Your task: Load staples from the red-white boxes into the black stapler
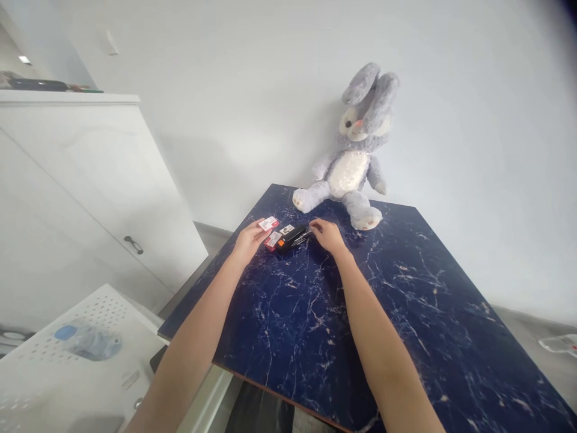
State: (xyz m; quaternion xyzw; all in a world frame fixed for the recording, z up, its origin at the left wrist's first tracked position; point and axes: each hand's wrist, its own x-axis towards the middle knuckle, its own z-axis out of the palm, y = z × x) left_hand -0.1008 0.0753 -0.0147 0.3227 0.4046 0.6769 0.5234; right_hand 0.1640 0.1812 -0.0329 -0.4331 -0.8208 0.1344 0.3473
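My left hand (249,242) grips a small red-and-white box (269,224) between thumb and fingers, a little above the dark blue marbled table (288,313). Just below it lies a second red-and-white box (273,241). A black object like a stapler, with an orange patch on its near end (292,238), lies right beside that box. Behind it is a small pale box or card (286,229), partly covered. My right hand (328,234) is at the far end of the black object, fingers pinched together; what they hold is too small to name.
A grey plush rabbit (349,174) sits at the table's back edge against the wall. To the left stand a white cabinet (90,198) and a lower white perforated surface (103,307) with a clear bottle (90,341) lying on it. Another clear container (559,344) is at the far right.
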